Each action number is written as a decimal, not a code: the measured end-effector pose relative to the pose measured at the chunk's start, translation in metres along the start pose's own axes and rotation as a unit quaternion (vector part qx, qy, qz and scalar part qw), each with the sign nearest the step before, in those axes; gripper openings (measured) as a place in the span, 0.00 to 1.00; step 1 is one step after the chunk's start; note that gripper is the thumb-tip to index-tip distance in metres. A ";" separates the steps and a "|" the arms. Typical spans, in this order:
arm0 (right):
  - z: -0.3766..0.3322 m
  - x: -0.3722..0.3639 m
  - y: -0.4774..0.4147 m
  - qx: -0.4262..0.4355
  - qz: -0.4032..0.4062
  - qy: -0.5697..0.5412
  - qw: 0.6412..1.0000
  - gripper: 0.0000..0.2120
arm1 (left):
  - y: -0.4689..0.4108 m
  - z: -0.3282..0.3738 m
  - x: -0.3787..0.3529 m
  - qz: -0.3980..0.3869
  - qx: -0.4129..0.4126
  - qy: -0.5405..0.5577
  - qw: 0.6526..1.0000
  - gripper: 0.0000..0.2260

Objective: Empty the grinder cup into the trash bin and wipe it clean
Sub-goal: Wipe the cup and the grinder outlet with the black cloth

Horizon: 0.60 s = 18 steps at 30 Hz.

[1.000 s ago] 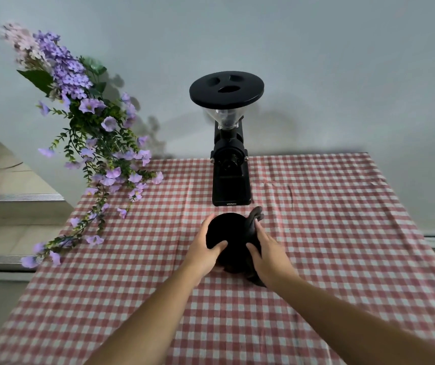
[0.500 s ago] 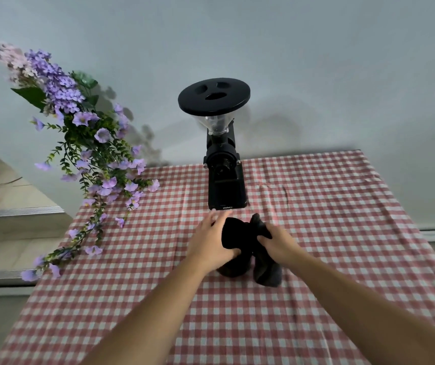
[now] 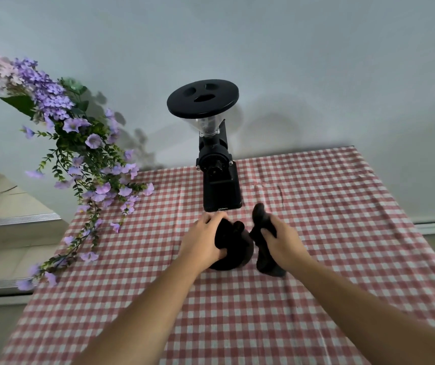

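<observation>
The black grinder cup (image 3: 233, 248) rests on the checked tablecloth in front of the coffee grinder (image 3: 217, 164). My left hand (image 3: 203, 242) wraps around the cup's left side and grips it. My right hand (image 3: 280, 242) holds a dark cloth (image 3: 265, 233) just to the right of the cup; the cloth sticks up above my fingers and hangs down to the table below them. A fold of dark cloth also lies on the cup's top, next to my left fingers. The inside of the cup is hidden. No trash bin is in view.
A red-and-white checked tablecloth (image 3: 342, 233) covers the table. A spray of purple flowers (image 3: 79, 159) leans over the table's left back corner. A pale wall stands behind; a step or ledge (image 3: 13, 219) lies beyond the table's left edge.
My right hand has pulled the dark cloth away from the cup to the right. My left hand has stayed on the cup. The camera has tilted a little.
</observation>
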State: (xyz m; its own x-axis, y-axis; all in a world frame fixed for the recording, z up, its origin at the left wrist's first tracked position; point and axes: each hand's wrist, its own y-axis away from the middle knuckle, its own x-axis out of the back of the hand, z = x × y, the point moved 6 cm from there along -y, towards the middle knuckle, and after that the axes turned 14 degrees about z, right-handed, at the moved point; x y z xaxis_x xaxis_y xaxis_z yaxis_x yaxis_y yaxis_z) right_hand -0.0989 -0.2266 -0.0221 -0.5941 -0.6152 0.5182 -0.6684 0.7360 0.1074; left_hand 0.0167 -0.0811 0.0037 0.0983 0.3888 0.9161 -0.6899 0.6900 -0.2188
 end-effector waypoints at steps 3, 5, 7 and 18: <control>-0.028 0.005 0.006 0.114 0.040 0.056 0.991 0.18 | 0.011 -0.005 0.002 0.034 -0.024 0.048 0.998 0.31; -0.043 -0.010 0.016 0.195 0.004 0.109 0.975 0.22 | 0.017 -0.009 0.003 0.051 -0.020 0.094 0.994 0.30; -0.042 -0.029 0.027 0.220 -0.039 0.156 0.962 0.24 | 0.022 -0.016 0.004 0.053 0.003 0.118 0.992 0.30; -0.053 -0.042 0.019 0.309 -0.035 0.282 0.908 0.34 | 0.035 -0.033 0.002 0.026 0.069 0.126 0.989 0.29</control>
State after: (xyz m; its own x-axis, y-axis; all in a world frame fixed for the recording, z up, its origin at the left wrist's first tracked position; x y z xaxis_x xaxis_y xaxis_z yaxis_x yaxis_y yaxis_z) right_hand -0.0626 -0.1714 0.0033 -0.3330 -0.2834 0.8994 -0.9226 0.2948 -0.2487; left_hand 0.0165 -0.0357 -0.0138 0.2246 0.5733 0.7880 -0.7886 0.5820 -0.1986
